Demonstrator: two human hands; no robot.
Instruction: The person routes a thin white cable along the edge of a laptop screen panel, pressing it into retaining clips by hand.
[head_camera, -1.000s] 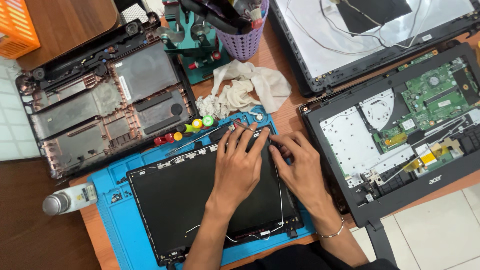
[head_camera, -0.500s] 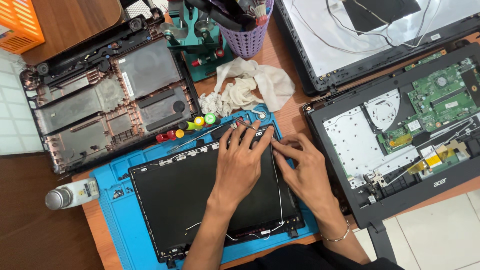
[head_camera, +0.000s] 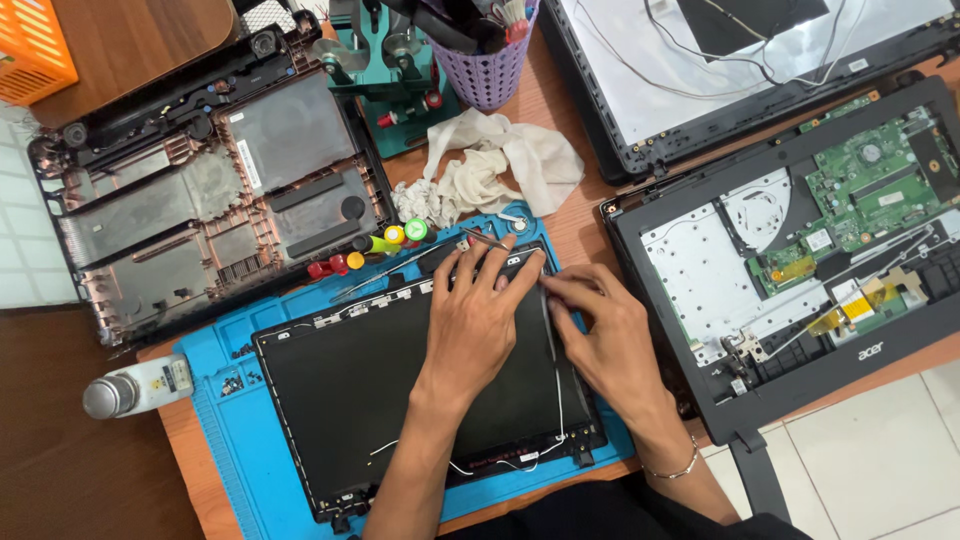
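1. The black laptop screen panel (head_camera: 400, 390) lies flat on the blue work mat (head_camera: 215, 420), near the front of the table.
2. Since a moment ago, the panel and both hands sit in almost the same place. Only the right fingers have crept a little along the panel's top right edge, so the work is staying at that corner.
3. The left hand (head_camera: 478, 320) lies flat on the panel with its fingers spread, pressing down near the top edge.
4. The right hand (head_camera: 605, 340) rests at the panel's right side. Its fingers are bunched together at the edge, but what they pinch cannot be seen.
5. Small screwdrivers (head_camera: 375, 250) with coloured tops lie just above the mat.
6. A white rag (head_camera: 500, 165) sits behind them.
7. An open laptop base (head_camera: 215, 190) lies on the left.
8. Another base with a green circuit board (head_camera: 870, 190) lies on the right.
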